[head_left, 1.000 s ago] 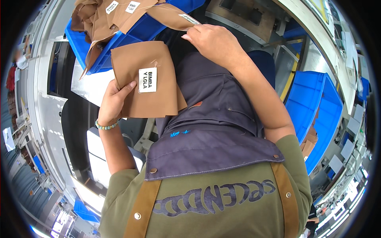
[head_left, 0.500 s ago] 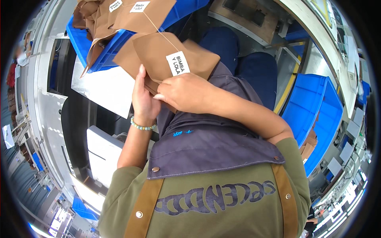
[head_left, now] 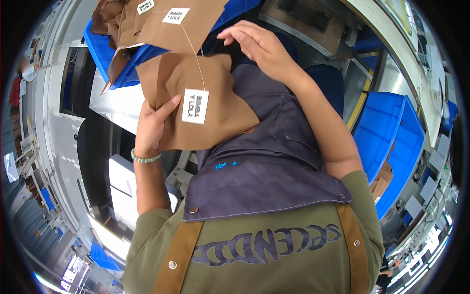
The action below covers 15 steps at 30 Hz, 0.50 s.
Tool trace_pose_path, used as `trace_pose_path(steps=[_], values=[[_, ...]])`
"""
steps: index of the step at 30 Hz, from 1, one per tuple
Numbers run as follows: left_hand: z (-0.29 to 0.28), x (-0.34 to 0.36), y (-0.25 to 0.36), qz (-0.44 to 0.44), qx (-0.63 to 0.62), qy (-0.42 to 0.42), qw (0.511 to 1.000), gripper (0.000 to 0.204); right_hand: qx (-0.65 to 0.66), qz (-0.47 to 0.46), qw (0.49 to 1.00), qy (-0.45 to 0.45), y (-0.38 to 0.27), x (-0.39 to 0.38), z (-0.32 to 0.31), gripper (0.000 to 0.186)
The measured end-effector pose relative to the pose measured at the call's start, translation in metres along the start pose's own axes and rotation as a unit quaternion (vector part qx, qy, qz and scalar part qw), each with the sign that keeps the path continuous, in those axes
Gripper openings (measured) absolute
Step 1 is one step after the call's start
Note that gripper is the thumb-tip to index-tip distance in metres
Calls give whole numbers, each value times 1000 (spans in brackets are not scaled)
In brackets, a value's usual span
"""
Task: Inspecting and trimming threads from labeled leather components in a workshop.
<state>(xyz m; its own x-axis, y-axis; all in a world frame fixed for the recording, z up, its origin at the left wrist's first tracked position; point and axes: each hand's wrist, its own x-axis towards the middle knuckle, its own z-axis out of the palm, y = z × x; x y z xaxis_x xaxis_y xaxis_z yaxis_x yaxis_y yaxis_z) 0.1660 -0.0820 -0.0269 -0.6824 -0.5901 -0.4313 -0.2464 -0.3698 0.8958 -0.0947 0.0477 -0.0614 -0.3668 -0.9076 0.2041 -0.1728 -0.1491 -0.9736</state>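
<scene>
Pinched between the thumb and fingers of my left hand (head_left: 152,125) is a brown fabric piece (head_left: 220,105) that hangs over my lap. A white printed label (head_left: 195,106) sits on it, and a thin thread (head_left: 199,68) runs up from there to a second brown piece (head_left: 196,30) carrying a similar label (head_left: 175,15). My right hand (head_left: 259,48) is raised off the cloth to the far right, fingers extended and slightly bent, holding nothing visible. The second piece lies over the edge of a blue bin (head_left: 132,67).
More brown pieces (head_left: 117,29) are heaped in the blue bin at the far left. Another blue bin (head_left: 377,130) with brown pieces (head_left: 384,179) stands to my right. A white panel (head_left: 122,186) is beside my left forearm, and a machine base (head_left: 298,27) lies beyond my knees.
My right hand has let go of the brown piece and moved up and right. My left hand has shifted left and nearer, and the piece is spread wider with its label lower.
</scene>
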Motion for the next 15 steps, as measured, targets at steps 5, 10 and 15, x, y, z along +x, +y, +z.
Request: trace_pose_path(steps=[5, 10, 15], values=[[-7, -6, -1, -38, 37, -45, 998, 31, 94, -66, 987, -109, 2, 12, 34, 35], [-10, -9, 4, -59, 40, -63, 995, 29, -29, -18, 975, -220, 23, 11, 46, 36], [-33, -10, -1, -50, 75, -71, 993, 29, -367, -77, 899, -225, 34, 6, 17, 31]])
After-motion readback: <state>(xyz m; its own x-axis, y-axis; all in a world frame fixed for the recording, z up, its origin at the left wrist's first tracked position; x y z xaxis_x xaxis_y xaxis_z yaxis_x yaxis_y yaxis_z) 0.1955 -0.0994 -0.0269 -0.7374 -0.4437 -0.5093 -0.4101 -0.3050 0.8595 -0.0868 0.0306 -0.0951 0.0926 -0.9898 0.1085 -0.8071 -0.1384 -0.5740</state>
